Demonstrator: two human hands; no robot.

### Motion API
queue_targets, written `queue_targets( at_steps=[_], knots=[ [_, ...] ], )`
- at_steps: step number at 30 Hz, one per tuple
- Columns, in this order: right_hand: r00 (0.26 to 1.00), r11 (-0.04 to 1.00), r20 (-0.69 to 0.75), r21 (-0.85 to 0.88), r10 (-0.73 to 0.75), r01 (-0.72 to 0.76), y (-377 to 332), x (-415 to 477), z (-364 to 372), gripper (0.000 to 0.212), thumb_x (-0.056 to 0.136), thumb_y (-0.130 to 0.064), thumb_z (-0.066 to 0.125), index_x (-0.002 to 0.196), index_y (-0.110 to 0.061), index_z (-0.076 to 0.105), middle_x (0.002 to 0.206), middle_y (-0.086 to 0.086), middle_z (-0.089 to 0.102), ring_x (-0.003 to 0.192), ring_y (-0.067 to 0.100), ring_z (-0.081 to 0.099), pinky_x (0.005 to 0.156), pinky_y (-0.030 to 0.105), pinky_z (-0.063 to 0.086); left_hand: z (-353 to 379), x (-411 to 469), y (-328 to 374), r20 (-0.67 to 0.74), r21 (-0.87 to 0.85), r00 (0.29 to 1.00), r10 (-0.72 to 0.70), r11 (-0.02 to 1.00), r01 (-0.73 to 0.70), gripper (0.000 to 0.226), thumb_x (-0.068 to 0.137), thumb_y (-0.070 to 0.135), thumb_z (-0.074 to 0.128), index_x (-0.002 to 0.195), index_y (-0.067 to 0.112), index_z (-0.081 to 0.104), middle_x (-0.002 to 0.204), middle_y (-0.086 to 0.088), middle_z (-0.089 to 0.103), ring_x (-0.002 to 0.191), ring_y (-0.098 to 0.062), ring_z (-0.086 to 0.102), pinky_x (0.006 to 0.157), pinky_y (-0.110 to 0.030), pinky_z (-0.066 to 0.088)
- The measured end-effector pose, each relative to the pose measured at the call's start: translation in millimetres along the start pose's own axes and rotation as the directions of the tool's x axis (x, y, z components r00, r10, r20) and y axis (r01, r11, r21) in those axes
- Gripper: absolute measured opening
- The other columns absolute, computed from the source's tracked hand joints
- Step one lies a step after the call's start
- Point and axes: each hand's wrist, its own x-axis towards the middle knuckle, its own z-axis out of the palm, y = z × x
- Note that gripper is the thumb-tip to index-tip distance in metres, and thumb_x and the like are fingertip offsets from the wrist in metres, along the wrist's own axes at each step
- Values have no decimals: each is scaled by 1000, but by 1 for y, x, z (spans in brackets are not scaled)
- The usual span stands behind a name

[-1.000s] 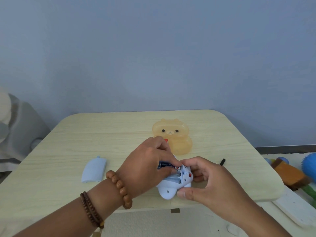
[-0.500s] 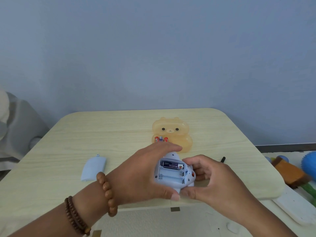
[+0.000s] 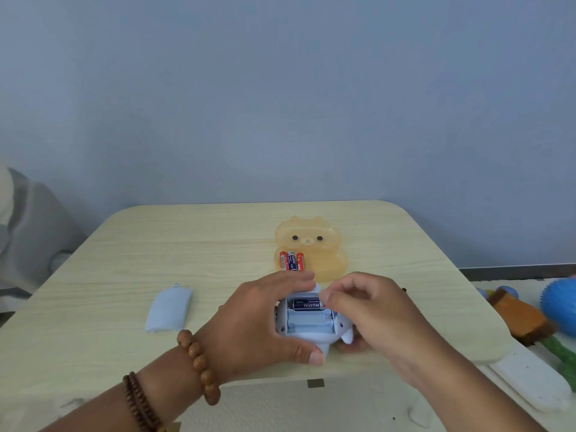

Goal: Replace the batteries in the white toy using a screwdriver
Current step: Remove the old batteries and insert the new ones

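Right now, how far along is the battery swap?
Done: the battery cover is off and lying on the table, and one battery sits in the top slot.
In hand: the left hand grips the white toy. The right hand hovers over it, fingers curled, apparently empty.
Left: the two lower slots are empty. Three spare batteries wait in the orange bear case. Then refit and screw the cover.

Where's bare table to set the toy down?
Bare: far-left table behind the battery cover; also the far-right corner beyond the right hand. Crowded: centre, where bear case, toy and left hand bunch.
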Motion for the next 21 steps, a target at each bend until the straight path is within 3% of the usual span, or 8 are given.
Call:
queue_targets(
  at_steps=[2,5,10,14,16,19,21],
  knots=[
    [999,1000,-40,17,4,-3,1,2,4,9,82,-34,76,82,-24,75,56,5,68,59,18,65,82,60,61,1,-1,0,2,-7,1000,-5,1000,5,93,55,64,85,138,38,52,143,32,45,134,14,37,111,-31,42],
    [995,1000,-100,29,1,2,3,2,8,7,79,-25,81,79,-23,75,71,1,76,65,25,72,69,57,64,2,-1,0,-5,6,1000,2,1000,-2,93,56,63,85,139,38,51,144,31,44,134,13,37,111,-31,42],
    [993,1000,-114,1,-12,12,0,1,9,9,82,-22,82,82,-21,73,79,3,77,58,14,68,55,33,57,3,0,0,-1,44,1000,20,999,-20,94,57,65,84,140,37,48,146,30,43,136,11,35,114,-30,38],
    [996,999,-92,39,13,-10,2,1,7,8,81,-22,82,82,-20,74,78,6,78,64,29,75,68,53,66,1,-2,2,30,47,999,43,998,-44,97,60,59,86,144,39,42,146,27,43,134,11,38,114,-26,38],
    [997,997,-78,80,18,-12,3,-1,7,8,82,-19,81,84,-16,74,80,11,78,55,23,70,65,50,66,-9,-2,4,49,-59,998,34,998,-31,96,59,52,89,142,40,44,139,24,51,129,8,47,108,-25,44],
    [997,991,-70,136,29,-20,2,-4,7,9,84,-18,80,86,-12,74,81,15,78,58,28,70,61,41,65,-45,0,0,-19,-124,1000,-9,992,6,70,65,38,90,128,36,58,125,19,62,120,2,57,100,-23,50],
    [998,986,-64,163,28,-18,3,-4,7,10,84,-18,81,87,-11,74,82,16,78,56,24,68,59,38,65,-78,-2,-9,-22,45,997,-80,996,81,49,70,32,88,113,37,64,114,17,67,107,2,63,91,-24,55]
  ],
)
